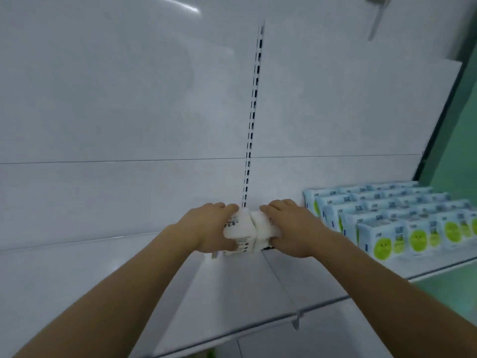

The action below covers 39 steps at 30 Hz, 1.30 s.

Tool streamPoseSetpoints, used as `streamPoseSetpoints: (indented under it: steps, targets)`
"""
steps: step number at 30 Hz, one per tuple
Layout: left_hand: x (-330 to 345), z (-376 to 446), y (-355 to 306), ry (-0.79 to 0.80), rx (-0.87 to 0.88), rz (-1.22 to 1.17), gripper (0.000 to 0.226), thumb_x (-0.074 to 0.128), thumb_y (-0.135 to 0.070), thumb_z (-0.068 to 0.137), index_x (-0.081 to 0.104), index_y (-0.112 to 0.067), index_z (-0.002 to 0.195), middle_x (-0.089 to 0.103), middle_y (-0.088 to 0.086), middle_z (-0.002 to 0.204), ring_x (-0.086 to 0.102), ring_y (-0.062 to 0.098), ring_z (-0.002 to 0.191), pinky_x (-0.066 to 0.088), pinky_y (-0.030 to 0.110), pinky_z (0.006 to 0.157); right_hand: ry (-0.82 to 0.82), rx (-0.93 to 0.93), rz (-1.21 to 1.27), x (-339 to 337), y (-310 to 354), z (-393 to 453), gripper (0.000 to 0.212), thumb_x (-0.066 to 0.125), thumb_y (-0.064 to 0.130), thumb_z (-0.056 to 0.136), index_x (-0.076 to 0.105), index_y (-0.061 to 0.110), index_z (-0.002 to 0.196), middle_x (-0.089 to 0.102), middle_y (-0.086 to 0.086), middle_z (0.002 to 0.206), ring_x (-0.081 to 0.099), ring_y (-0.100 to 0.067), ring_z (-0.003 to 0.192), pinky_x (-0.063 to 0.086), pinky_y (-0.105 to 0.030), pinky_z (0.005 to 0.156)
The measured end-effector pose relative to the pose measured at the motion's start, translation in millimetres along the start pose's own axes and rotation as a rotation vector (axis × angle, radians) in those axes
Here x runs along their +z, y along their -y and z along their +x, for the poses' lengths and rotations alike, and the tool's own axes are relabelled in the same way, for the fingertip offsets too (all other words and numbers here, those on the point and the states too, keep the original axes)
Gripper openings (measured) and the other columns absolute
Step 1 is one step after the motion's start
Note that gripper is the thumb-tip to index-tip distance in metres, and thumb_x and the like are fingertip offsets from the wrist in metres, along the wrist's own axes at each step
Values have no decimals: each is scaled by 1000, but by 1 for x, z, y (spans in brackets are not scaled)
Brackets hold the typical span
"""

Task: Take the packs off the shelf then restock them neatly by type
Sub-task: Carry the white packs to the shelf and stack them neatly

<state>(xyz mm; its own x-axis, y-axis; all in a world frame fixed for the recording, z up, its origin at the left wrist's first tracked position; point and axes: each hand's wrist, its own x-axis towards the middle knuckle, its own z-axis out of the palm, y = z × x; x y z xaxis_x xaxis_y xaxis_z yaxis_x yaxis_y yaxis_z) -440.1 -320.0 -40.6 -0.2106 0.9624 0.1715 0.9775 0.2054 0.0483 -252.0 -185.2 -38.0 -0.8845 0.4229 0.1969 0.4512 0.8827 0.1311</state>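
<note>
White back panels fill most of the head view, split by a slotted upright that runs down to a white shelf. Both arms reach forward to the far edge of that shelf, right at the foot of the upright, where two white packs sit side by side against the back panel. The left hand grips the left white pack, its fingers curled over the top and the thumb low on the printed front face. The right hand grips the right white pack the same way, fingers hooked over the top edge. The two packs touch each other between the hands, which suggests they are being pressed together and squared up against the back, or else gathered as a pair; a single blurred picture does not settle which. Off to the right, on the same shelf level, blue and green packs stand in tidy rows running back to the panel, all faces forward, well apart from the white pair. That block looks already sorted by type, so the white packs seem to be starting, or ending, a separate group of their own beside it.
</note>
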Motion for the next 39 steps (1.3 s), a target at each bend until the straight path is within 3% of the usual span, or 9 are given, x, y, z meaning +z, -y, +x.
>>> streamPoseSetpoints:
  steps: [12,17,21,23,26,28,32,36,39]
  targets:
    - [16,36,-1,54,-312,22,81,63,-59,86,24,-27,150,43,1,140,40,25,126,44,44,100,23,-131,63,37,-68,64,79,59,49,88,23,26,154,30,-1,150,30,-24,137,38,-44,107]
    - [22,34,-6,-49,-316,61,77,60,-56,88,25,-27,150,39,-2,143,35,23,130,46,43,99,-76,-211,8,48,-72,67,75,58,43,90,26,23,154,34,-4,148,32,-25,136,34,-38,107]
    - [27,31,-6,-19,-337,43,78,62,-51,88,24,-26,152,37,1,146,35,26,132,42,42,105,-80,-207,15,47,-78,60,74,58,37,90,29,19,155,35,-8,153,30,-30,143,31,-45,113]
    - [22,30,-7,31,-358,33,80,62,-47,87,22,-26,153,39,2,144,38,26,129,43,41,104,-156,-219,56,43,-78,55,68,58,35,82,48,12,145,51,-13,141,46,-36,133,41,-51,105]
    - [2,27,-13,67,-410,91,78,62,-54,86,27,-28,150,50,2,129,51,23,113,49,37,89,-318,-257,118,36,-69,47,49,49,32,77,68,9,117,66,-10,108,63,-35,101,53,-44,81]
    - [-11,21,-17,96,-499,136,79,58,-66,84,29,-28,147,53,3,126,57,24,108,51,39,86,-296,-300,126,28,-52,43,44,44,30,85,66,12,118,64,-7,106,59,-32,100,50,-41,79]
    - [-24,11,-31,230,-596,161,88,28,-88,82,46,-20,134,62,7,121,59,25,96,49,39,84,-42,-346,278,15,-16,37,47,51,30,95,48,20,141,59,-4,127,52,-24,120,47,-42,97]
    - [-34,6,-37,225,-584,-77,47,30,-40,104,62,-5,104,69,13,97,71,25,75,47,31,63,185,-319,429,9,4,29,70,55,37,93,27,23,155,46,0,148,48,-20,130,42,-39,107]
    - [-36,-1,-28,228,-576,-259,31,39,-8,94,60,-2,116,74,12,94,74,22,73,59,30,63,175,-230,439,4,14,26,73,52,64,89,35,26,149,52,3,139,52,-20,122,46,-41,99]
